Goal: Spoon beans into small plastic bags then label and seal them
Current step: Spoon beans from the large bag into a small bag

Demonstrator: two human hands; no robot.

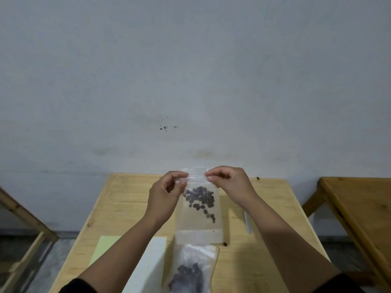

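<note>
Nearest to us, at six o'clock, lies a second bag of beans (191,271) flat on the wooden table (264,250), with white label sheets (148,269) and a pale yellow sheet (103,248) at its nine o'clock. Up at twelve o'clock from it we hold the small plastic bag (200,210) upright over the table, dark beans (200,199) gathered in its upper half. Our left hand (167,197) pinches the top strip at the bag's ten o'clock corner, thumb and forefinger closed on the plastic, the other fingers curled. Our right hand (230,185) pinches the same strip at the two o'clock corner, fingertips narrow. One loose bean (225,243) sits at the bag's five o'clock corner. At three o'clock a white pen (247,222) lies on the table.
</note>
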